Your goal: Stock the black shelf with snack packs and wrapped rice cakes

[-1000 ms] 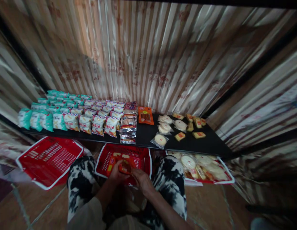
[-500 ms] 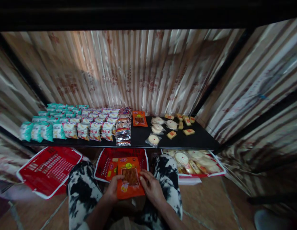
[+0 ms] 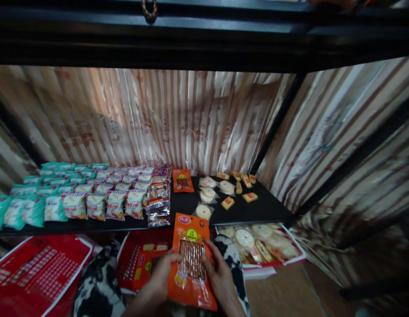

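Orange packet is rising higher than a moment ago, nearing the edge of the black shelf. Snack bags are standing leftmost; the left hand is gripping the packet's left side; a round pack, partly hidden, is lying beyond its top, perhaps in the way; the right hand is clasping the right side.

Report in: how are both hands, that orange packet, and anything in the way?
Left hand, right hand: holding orange packet by opposite sides. Its windowed front faces the camera. Possible obstacle: pale round pack on black shelf, beyond packet's top.
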Motion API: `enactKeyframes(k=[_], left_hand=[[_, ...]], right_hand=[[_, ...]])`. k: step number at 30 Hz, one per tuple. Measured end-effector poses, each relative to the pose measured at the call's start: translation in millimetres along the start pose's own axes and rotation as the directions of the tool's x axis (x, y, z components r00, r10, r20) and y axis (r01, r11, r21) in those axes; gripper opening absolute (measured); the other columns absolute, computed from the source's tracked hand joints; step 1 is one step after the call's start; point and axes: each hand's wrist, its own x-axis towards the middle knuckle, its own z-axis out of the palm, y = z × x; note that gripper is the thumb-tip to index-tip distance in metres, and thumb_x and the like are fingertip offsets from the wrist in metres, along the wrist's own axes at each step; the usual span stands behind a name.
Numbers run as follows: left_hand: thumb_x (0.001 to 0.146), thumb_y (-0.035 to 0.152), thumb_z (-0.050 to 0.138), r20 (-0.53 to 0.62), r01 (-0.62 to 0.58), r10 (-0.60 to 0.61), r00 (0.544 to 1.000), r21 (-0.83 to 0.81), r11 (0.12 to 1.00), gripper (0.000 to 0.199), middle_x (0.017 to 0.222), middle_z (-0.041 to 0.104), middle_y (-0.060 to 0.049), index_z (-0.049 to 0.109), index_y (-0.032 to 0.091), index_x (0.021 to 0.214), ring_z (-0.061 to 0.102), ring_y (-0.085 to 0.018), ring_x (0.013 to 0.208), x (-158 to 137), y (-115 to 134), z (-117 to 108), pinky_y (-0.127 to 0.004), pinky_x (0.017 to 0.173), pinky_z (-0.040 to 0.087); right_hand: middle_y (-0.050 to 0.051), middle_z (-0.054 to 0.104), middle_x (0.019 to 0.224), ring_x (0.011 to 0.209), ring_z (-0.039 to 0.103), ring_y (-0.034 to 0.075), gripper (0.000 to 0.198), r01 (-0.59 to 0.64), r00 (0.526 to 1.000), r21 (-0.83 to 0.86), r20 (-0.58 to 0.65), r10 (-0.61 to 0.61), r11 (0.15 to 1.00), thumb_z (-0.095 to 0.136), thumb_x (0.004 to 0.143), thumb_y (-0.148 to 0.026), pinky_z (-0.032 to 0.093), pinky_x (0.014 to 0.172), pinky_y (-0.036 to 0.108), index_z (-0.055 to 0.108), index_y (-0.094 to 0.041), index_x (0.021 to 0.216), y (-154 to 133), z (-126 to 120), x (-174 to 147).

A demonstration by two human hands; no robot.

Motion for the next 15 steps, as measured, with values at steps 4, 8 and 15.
enactKeyframes(k=[4,8,15], left_hand=[[0.055,0.01,0.056,0.072,-0.157,0.148,0.986,0.138,0.978,0.026,0.06,0.062,0.0,0.058,0.016,0.08,0.06,-0.017,0.053,16,23,31,-0.03,0.062,0.048],[0.056,0.006,0.057,0.024,-0.327,0.33,0.944,0.205,0.922,0.034,0.07,0.064,-0.001,0.056,0.016,0.088,0.061,-0.015,0.06,39,45,61,-0.027,0.063,0.048],[0.066,0.008,0.056,-0.088,-0.391,0.469,0.879,0.431,0.813,0.061,0.104,0.064,-0.006,0.042,0.022,0.123,0.061,-0.018,0.097,95,77,94,-0.024,0.079,0.046]], right_hand=[[0.008,0.062,0.118,0.11,0.057,0.023,0.047,0.001,1.0,0.003,0.01,-0.001,1.0,0.056,0.074,-0.042,0.048,0.089,0.032,0.059,-0.02,0.116,-10,-7,41],[0.009,0.061,0.12,0.109,0.057,0.023,0.05,0.055,0.998,-0.053,-0.017,-0.056,0.997,0.054,0.074,-0.043,0.046,0.093,0.035,0.057,-0.019,0.118,-9,-9,94],[0.009,0.063,0.116,0.107,0.058,0.021,0.044,0.146,0.989,-0.225,-0.001,-0.15,0.963,0.048,0.076,-0.032,0.042,0.096,0.036,0.057,-0.016,0.117,-6,11,183]])
